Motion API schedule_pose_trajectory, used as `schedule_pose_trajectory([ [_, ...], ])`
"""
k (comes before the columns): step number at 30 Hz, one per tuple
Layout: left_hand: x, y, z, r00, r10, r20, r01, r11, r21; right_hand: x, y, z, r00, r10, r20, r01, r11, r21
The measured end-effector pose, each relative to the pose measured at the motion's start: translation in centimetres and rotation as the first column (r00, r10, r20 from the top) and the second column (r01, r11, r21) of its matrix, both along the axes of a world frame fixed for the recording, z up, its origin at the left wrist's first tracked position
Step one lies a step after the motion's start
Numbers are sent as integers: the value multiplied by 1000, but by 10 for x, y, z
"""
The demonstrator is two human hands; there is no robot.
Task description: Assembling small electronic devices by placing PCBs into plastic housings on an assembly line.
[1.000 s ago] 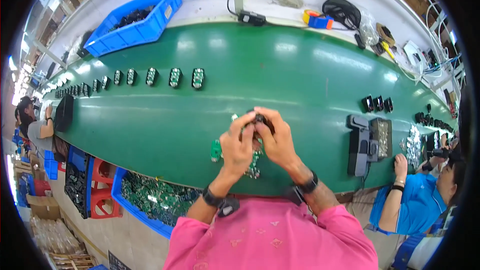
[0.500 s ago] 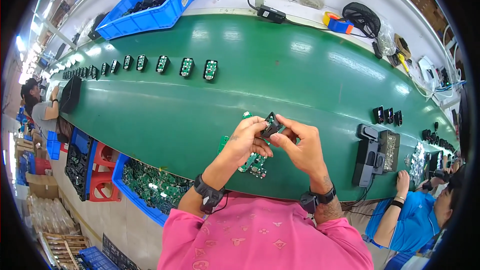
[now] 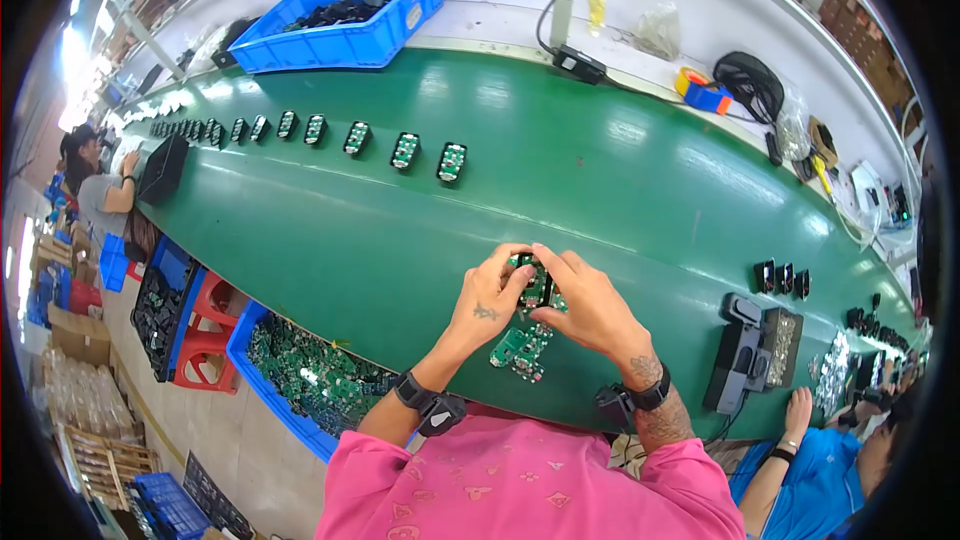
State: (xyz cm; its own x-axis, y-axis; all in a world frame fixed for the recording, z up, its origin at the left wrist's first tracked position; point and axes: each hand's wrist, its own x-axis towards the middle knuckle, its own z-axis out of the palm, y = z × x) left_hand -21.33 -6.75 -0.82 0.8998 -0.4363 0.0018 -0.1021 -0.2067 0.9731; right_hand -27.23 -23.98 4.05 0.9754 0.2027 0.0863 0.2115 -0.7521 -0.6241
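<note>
Between my hands is a small black plastic housing with a green circuit board point(image 3: 535, 286) in it, its board side facing up. My left hand point(image 3: 482, 302) grips its left side, thumb on the board. My right hand point(image 3: 592, 308) closes round the right side and top edge. Just below my hands, loose green circuit boards point(image 3: 518, 352) lie on the green bench point(image 3: 330, 240). Farther off, a row of black housings with green boards point(image 3: 452, 162) runs away to the left.
A blue crate point(image 3: 330, 45) of black parts stands at the back left. Near the bench's front edge is a blue bin point(image 3: 240, 350) of circuit boards. At right are three black housings point(image 3: 786, 280), a dark grey device point(image 3: 735, 352) and a co-worker's hand point(image 3: 797, 410).
The housing has turned from a tilted, side-on pose to board side up. My fingers have shifted to its two sides and top edge. The whole view has also shifted slightly.
</note>
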Motion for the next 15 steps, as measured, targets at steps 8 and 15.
schedule_pose_trajectory([
  [8,-18,47,-21,874,357,331,-424,892,155,138,0,-72,971,-198,131,189,979,80],
  [15,-65,103,-47,583,609,538,-741,671,44,177,1,-103,953,-233,195,225,972,65],
])
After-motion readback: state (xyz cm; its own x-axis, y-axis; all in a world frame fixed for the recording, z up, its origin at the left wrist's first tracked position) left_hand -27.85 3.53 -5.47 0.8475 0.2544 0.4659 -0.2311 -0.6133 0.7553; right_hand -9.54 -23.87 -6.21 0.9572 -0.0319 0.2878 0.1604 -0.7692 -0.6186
